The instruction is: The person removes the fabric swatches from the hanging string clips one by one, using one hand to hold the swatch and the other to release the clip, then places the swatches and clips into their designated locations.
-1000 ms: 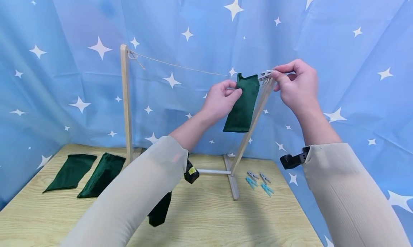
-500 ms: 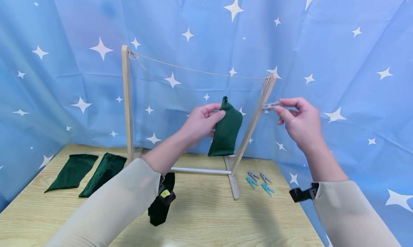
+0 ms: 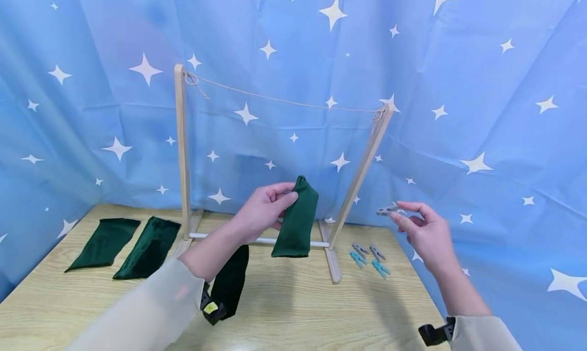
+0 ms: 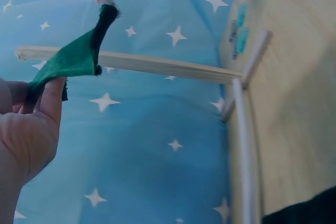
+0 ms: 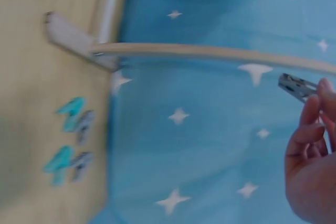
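Observation:
My left hand (image 3: 263,208) pinches a small dark green cloth (image 3: 295,223) by its upper left edge; the cloth hangs down in front of the rack's lower bar. The left wrist view also shows the green cloth (image 4: 73,59) between thumb and fingers. Off to the right, my right hand (image 3: 426,236) pinches a grey clothespin (image 3: 388,210) between thumb and forefinger, apart from the cloth. The same clothespin (image 5: 298,86) is visible in the right wrist view. A thin string (image 3: 284,103), with nothing hung on it, spans the two posts of a wooden rack (image 3: 182,152).
Two green cloths (image 3: 103,243) lie flat at the table's left. Another dark cloth (image 3: 231,285) lies partly behind the left forearm. Several grey and teal clothespins (image 3: 379,268) rest right of the rack's foot (image 3: 331,259). A blue star-patterned curtain (image 3: 275,25) hangs behind.
Both hands have come down from the string's right end. The cloth has moved down and left with the left hand; the clothespin has come away from the string with the right.

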The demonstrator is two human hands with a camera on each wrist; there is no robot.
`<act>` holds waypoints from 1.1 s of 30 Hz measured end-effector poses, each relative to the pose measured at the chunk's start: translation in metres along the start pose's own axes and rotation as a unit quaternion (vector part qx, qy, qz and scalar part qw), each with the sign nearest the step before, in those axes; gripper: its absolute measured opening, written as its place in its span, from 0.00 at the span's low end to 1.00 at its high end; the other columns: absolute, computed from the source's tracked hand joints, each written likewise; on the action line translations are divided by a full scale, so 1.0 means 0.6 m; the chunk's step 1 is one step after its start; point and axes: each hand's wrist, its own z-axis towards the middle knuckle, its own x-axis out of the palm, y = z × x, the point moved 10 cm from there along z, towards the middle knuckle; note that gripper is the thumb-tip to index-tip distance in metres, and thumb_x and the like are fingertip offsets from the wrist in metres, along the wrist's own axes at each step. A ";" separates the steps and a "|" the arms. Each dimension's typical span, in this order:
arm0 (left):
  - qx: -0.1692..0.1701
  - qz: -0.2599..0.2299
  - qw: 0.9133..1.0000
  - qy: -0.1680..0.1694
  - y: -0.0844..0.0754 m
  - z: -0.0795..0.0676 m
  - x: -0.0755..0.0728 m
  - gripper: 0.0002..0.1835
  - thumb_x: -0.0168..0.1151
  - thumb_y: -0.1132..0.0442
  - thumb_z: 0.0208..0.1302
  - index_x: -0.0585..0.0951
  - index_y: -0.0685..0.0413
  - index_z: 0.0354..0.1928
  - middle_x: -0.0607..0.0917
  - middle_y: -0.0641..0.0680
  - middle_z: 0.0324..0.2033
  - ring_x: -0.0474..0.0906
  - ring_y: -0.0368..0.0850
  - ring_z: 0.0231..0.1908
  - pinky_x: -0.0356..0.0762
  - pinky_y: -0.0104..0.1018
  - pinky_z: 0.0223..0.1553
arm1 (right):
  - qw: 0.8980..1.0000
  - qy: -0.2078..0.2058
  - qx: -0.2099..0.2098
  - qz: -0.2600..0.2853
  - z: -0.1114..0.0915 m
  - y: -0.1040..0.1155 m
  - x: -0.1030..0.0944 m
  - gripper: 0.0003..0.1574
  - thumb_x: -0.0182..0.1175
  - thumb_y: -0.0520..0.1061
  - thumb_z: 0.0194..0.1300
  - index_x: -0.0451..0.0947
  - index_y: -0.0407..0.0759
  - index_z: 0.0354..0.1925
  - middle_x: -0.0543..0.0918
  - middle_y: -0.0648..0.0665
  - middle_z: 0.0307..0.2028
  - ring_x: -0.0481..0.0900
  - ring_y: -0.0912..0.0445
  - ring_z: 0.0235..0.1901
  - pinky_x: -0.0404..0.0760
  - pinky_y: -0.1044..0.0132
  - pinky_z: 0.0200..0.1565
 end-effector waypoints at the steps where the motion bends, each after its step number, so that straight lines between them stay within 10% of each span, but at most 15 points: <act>1: -0.004 0.003 1.000 0.000 0.009 -0.005 -0.002 0.24 0.54 0.55 0.88 0.75 0.47 0.80 0.92 0.58 0.56 0.94 0.50 0.45 0.93 0.47 0.45 | 1.000 0.002 0.011 0.002 -0.005 -0.017 0.003 0.28 0.72 0.53 0.76 0.82 0.48 0.69 0.88 0.64 0.32 0.82 0.62 0.30 0.75 0.67 0.26; 16: -0.058 -0.004 0.998 -0.009 0.134 -0.065 -0.032 0.28 0.53 0.54 0.89 0.68 0.50 0.84 0.93 0.53 0.49 0.94 0.48 0.43 0.94 0.47 0.44 | 0.982 0.070 0.177 -0.022 -0.088 -0.270 0.057 0.38 0.70 0.53 0.78 0.73 0.37 0.76 0.86 0.51 0.51 0.84 0.58 0.40 0.83 0.63 0.36; 22: -0.065 -0.011 0.998 -0.014 0.162 -0.080 -0.036 0.28 0.54 0.54 0.89 0.69 0.51 0.83 0.93 0.53 0.48 0.94 0.48 0.43 0.94 0.47 0.44 | 0.978 0.073 0.191 -0.037 -0.110 -0.310 0.080 0.34 0.69 0.46 0.77 0.74 0.29 0.72 0.86 0.36 0.56 0.87 0.55 0.39 0.88 0.63 0.38; 33: -0.081 -0.014 0.996 -0.029 0.205 -0.093 -0.042 0.29 0.55 0.54 0.88 0.69 0.53 0.83 0.93 0.53 0.47 0.93 0.45 0.40 0.92 0.40 0.39 | 0.970 0.082 0.195 -0.122 -0.125 -0.350 0.107 0.32 0.71 0.49 0.73 0.79 0.30 0.65 0.86 0.44 0.46 0.80 0.56 0.42 0.78 0.66 0.40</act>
